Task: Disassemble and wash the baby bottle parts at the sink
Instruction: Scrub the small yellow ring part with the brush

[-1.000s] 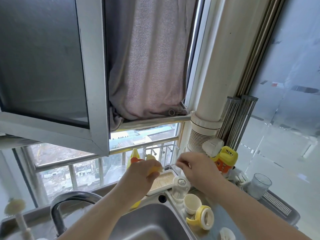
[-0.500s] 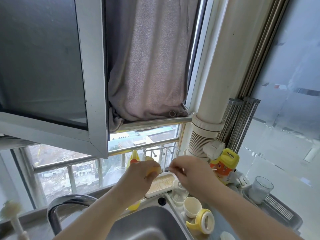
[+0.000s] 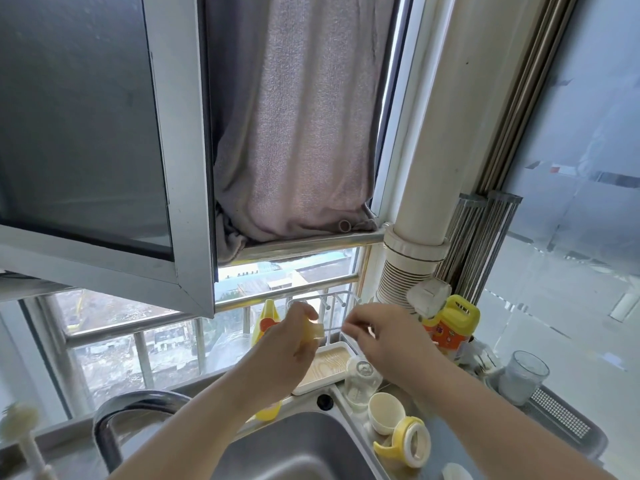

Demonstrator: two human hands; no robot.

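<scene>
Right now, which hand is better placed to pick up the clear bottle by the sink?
Right hand: it hovers just above the clear bottle. The left hand grips a yellow part.

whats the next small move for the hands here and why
Probably lower both hands to the sink. The left hand grips a small yellow part up by the window bars, the right hand seems to pinch something too small to tell, and both are above the white tray, not the basin where washing happens.
</scene>
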